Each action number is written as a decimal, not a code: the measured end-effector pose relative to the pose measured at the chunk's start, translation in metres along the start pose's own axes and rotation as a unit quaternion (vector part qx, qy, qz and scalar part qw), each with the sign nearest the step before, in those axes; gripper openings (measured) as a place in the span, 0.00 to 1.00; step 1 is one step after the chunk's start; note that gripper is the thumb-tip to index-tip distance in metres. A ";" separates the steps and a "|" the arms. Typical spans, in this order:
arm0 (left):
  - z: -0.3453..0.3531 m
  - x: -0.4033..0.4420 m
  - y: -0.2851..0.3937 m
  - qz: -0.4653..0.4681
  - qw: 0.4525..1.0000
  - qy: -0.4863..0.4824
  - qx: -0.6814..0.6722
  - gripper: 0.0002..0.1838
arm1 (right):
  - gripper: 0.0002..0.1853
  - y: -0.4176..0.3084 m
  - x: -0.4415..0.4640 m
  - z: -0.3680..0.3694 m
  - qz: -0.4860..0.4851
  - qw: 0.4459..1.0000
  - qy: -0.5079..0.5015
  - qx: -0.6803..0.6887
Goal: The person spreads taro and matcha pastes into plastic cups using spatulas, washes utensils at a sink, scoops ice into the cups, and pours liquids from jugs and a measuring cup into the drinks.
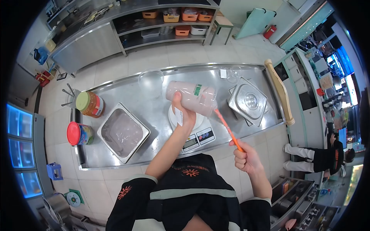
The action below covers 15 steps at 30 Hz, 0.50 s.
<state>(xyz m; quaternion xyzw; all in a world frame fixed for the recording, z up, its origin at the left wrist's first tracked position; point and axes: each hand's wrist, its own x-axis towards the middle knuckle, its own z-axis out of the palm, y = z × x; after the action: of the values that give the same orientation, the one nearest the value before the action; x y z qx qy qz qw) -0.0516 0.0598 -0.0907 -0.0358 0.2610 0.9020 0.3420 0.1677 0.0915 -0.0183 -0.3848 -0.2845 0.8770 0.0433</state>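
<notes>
A clear container (189, 95) lay tipped on its side at the centre, held above a white scale (210, 134), its mouth toward 4 o'clock. Its green print seemed to end in "LOGIC"; the rest was unclear. The left hand (184, 112) was closed around it from below. The right hand (245, 156), at 4 o'clock from it, gripped one orange spatula (228, 129), whose tip met the mouth; whether it was inside could not be told.

The scale, toward 6 o'clock, had one display, its digits too small to read. Around the container on the steel desk (154, 106) were:
- one steel pan (123, 133) of greyish-pink mixture, at 8 o'clock;
- two jars, one green-lidded (90, 104) at 9 o'clock, one red-lidded (79, 133) at 8, both labels illegible;
- one clear round item (151, 79) at 10 o'clock;
- one steel lid (248, 100) at 3 o'clock.

The wearer's black clothing showed two orange sun emblems, one on the chest (190, 173), one on the sleeve (124, 191), with lettering above the chest emblem partly folded away.
</notes>
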 end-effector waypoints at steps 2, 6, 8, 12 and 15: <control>0.002 -0.002 -0.001 -0.006 1.000 0.006 -0.006 0.30 | 0.14 -0.001 0.003 0.001 -0.039 0.999 0.011 -0.014; 0.015 -0.012 0.002 -0.051 0.998 0.011 -0.045 0.30 | 0.09 0.006 0.012 0.005 -0.380 0.771 0.170 -0.481; 0.012 -0.010 -0.002 -0.055 0.997 0.015 -0.057 0.29 | 0.08 0.015 0.011 0.015 -0.481 0.556 0.214 -0.643; 0.000 0.013 -0.017 0.029 0.996 0.075 -0.031 0.29 | 0.08 0.021 0.000 0.029 -0.489 0.477 0.241 -0.689; -0.008 0.032 -0.021 0.013 0.995 0.086 -0.039 0.29 | 0.08 0.018 -0.007 0.031 -0.477 0.518 0.258 -0.662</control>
<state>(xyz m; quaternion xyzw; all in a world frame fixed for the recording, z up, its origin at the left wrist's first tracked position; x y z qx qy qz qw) -0.0640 0.0882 -0.1147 -0.1232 0.2542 0.9094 0.3052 0.1532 0.0598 -0.0063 -0.3186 -0.8999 0.1459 0.2595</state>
